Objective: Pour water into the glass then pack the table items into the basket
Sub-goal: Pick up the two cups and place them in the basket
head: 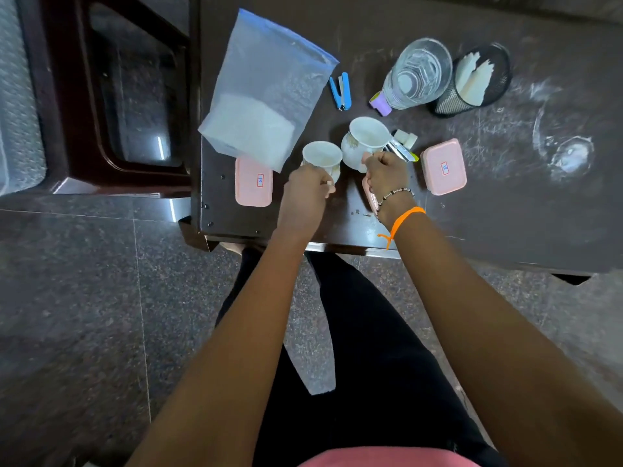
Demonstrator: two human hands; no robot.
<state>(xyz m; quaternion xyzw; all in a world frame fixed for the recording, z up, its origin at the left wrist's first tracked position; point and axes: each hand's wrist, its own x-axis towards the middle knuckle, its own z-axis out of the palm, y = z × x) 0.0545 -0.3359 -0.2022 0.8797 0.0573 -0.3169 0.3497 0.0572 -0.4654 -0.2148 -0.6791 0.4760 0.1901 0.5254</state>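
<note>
Dark and scuffed, the table (505,183) fills the far half of my view, with grey speckled floor tiles (84,281) below it and a dark wooden chair (111,96) standing off its left edge. Largest on the table is a clear zip bag (266,85) with a blue seal, holding white grains and leaning over the far-left corner; its lower edge overlaps a pink lidded box (253,182). On the far right a water bottle (416,77) with a lilac cap lies on its side, touching a black mesh cup (478,79) that holds white sticks. A second pink box (444,166) lies at the right, and a third (371,197) is mostly hidden under my right wrist. Two white mugs stand at the middle: the left mug (322,158) and, just beside it and slightly farther, the right mug (365,141). My left hand (308,188) is curled round the handle of the left mug; my right hand (386,171) is curled at the near side of the right mug, gripping its handle. A blue stapler (340,91) lies between the bag and the bottle. A small white bottle (406,138) and a shiny sachet (399,151) crowd the right mug's right side. Neither glass nor basket shows from here.
</note>
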